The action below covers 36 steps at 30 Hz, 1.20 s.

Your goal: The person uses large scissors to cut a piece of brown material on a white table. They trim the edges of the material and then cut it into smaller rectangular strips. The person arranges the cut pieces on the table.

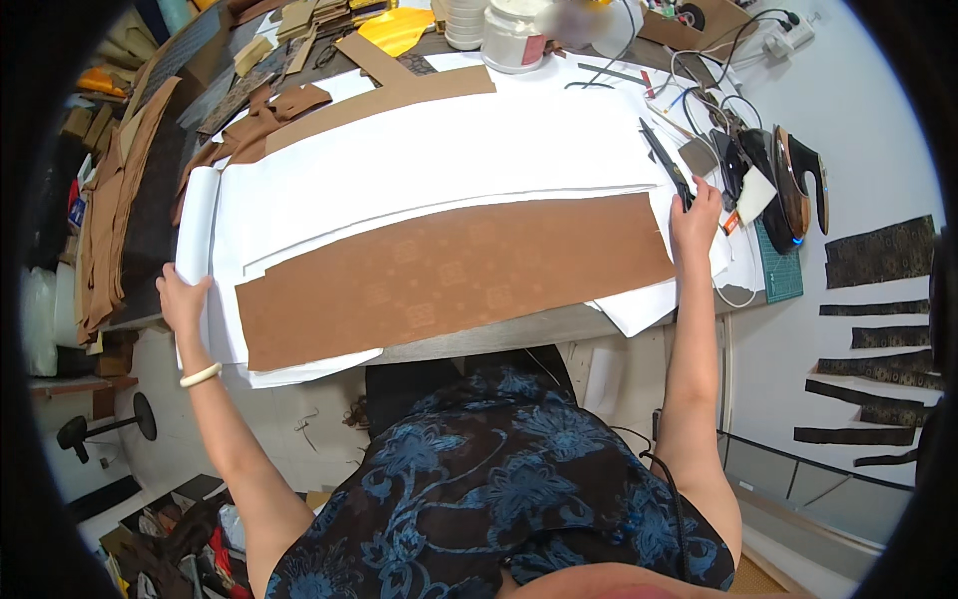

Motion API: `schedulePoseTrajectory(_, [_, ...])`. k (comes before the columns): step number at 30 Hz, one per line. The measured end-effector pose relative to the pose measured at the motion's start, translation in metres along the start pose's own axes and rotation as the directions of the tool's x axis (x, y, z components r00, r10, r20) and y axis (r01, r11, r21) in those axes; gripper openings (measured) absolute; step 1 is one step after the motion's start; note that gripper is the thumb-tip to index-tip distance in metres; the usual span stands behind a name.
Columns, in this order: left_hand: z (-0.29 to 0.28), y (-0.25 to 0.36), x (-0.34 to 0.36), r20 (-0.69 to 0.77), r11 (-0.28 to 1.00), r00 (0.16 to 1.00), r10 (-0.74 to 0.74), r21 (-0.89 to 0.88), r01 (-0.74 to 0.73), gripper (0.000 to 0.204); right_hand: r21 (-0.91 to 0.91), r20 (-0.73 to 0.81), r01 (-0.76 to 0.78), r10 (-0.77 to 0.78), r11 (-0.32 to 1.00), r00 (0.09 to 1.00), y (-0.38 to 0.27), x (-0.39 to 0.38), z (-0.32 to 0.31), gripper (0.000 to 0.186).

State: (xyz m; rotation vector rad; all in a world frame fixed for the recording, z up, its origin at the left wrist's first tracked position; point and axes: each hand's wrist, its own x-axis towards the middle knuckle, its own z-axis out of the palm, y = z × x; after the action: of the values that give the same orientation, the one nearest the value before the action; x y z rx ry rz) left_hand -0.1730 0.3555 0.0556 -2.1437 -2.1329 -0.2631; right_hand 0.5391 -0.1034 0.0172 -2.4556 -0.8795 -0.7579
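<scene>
A wide strip of brown patterned fabric (449,270) lies flat on white paper (429,160) along the table's near side. At the far left of that paper, its end is rolled into a white paper roll (198,215). My left hand (184,301) grips the near end of this roll, thumb on one side and fingers on the other. Beyond the fabric's right end, my right hand (696,218) closes round the handle end of black scissors (663,158). The blades point away from me and to the left. Part of the handle is hidden by my fingers.
A brown strip (389,110) and crumpled brown fabric (264,125) lie at the back left. A white tub (514,38) stands at the back. On the right are tangled cables (699,90), an iron (788,185) and a green cutting mat (780,268). Dark strips (878,255) hang on the wall.
</scene>
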Motion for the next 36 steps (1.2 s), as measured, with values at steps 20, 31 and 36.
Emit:
schedulePoseTrajectory(20, [0.000, 0.006, 0.003, 0.164, 0.961, 0.982, 0.096, -0.271, -0.049, 0.073, 0.112, 0.037, -0.114, 0.111, 0.987, 0.993, 0.057, -0.016, 0.006, 0.034])
schedulePoseTrajectory(31, [-0.001, 0.005, 0.010, 0.060, 0.998, 0.996, -0.062, -0.007, 0.063, 0.078, 0.117, 0.063, -0.113, 0.106, 0.987, 0.992, 0.039, -0.029, 0.010, 0.031])
schedulePoseTrajectory(36, [-0.005, -0.009, 0.001, 0.150, 0.996, 0.989, -0.017, -0.079, 0.030, 0.080, -0.075, 0.058, -0.056, 0.061, 0.996, 0.997, 0.031, -0.021, -0.005, 0.029])
